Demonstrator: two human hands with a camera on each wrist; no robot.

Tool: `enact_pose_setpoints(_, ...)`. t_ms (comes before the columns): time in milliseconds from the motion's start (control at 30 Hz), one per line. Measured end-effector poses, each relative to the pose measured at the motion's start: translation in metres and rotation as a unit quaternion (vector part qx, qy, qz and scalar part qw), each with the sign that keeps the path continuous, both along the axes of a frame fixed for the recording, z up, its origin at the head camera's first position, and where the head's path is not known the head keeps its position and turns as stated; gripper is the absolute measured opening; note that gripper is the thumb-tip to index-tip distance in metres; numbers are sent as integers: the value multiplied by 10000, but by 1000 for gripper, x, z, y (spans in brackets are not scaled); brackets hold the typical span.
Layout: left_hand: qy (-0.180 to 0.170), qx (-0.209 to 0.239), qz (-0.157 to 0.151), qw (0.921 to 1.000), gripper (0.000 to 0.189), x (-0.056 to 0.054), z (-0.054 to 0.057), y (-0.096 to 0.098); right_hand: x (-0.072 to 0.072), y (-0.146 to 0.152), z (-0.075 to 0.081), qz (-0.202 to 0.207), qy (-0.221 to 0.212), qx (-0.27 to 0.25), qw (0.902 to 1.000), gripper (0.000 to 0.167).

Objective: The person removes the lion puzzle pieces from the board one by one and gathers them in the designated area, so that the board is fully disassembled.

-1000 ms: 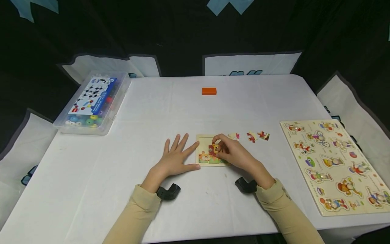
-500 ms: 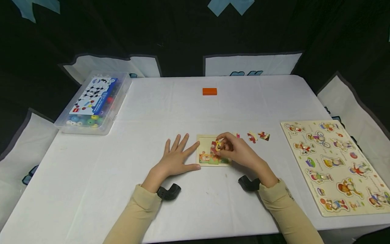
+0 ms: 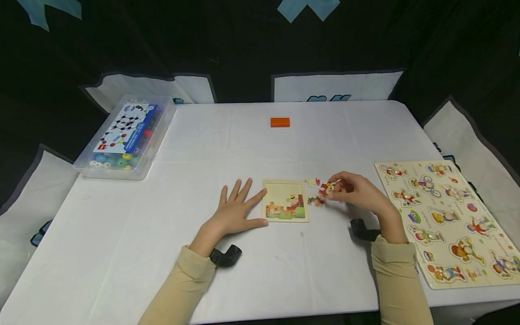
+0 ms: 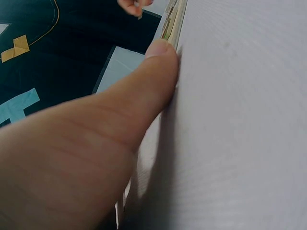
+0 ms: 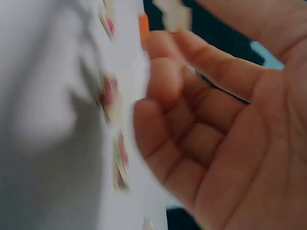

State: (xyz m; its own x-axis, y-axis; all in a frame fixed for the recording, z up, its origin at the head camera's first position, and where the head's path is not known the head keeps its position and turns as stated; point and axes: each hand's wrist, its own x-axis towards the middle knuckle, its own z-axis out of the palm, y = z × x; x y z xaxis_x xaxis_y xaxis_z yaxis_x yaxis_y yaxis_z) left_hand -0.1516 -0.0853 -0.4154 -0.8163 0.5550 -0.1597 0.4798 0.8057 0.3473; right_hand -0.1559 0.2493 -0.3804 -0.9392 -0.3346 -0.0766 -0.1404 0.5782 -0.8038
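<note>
A small wooden puzzle tray (image 3: 281,188) lies flat on the table, with several pieces fitted along its lower part and right side. My left hand (image 3: 233,212) lies beside it with fingers spread; its thumb (image 4: 160,57) and index fingertip touch the tray's left edge. To the right of the tray, my right hand (image 3: 357,192) pinches a puzzle piece (image 3: 328,188) printed with a bear's head, held above the table. In the right wrist view the puzzle piece (image 5: 175,15) shows its pale back between thumb and finger. Loose puzzle pieces (image 3: 315,201) lie close by, some partly hidden by the hand.
A large wooden peg puzzle board (image 3: 443,225) lies at the right edge of the table. At the back left stands a clear plastic box (image 3: 122,135) of coloured beads. An orange block (image 3: 280,122) sits near the far edge of the white-covered table (image 3: 203,149).
My right hand has moved right, from above the tray to over the loose pieces, carrying the bear piece. My left hand has stayed in place.
</note>
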Motion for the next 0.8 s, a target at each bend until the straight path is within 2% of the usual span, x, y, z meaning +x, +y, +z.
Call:
enact_pose_setpoints(167,10,5,15,10000,81,0,-1,0,3,23,0,38,-339,342,9988,41)
enact_pose_setpoints(333,21,11,8,10000,81,0,-1,0,3,28,-4,121,-556,575,9967,42)
enact_pose_setpoints(633,18,45,-4,10000,80,1,0,0,4,18,-4,258,-473,690,9962,42)
enact_pose_setpoints(800,8,26,0,10000,80,0,1,0,1,1,-2,250,-241,430,9985,39)
